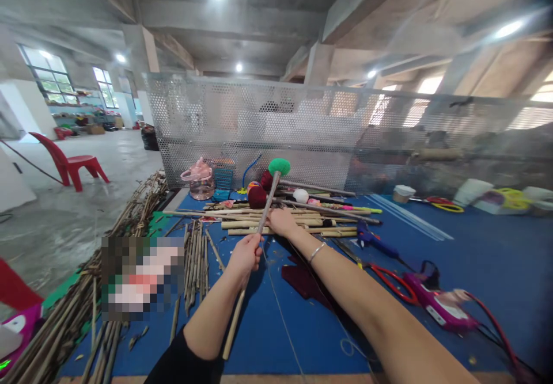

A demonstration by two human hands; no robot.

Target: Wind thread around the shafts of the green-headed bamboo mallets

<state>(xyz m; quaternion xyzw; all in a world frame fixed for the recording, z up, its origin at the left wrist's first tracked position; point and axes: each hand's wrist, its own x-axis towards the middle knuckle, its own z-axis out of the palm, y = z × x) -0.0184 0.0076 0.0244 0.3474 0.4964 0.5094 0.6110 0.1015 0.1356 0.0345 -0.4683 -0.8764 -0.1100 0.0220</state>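
Observation:
My left hand (247, 253) is closed around a slender wooden stick (268, 202) topped with a fuzzy green ball (279, 167). The stick slants up and away from me, its lower end near the front edge of the table. My right hand (281, 221) is just right of the stick, over a pile of pale sticks (242, 223). Its fingers look curled; what they hold, if anything, is hidden. Dark red balls (257, 197) and a white ball (300, 195) lie beyond it. Under my right forearm is a piece of dark red cloth (298, 280).
A blue glue gun (375, 240), red-handled scissors (391, 283) and a magenta device (438, 306) with cords lie right. Bundled twigs (129, 228) line the left side. A pink-topped jug (201, 182) stands before the perforated metal screen (302, 130). A red chair (80, 162) is farther left.

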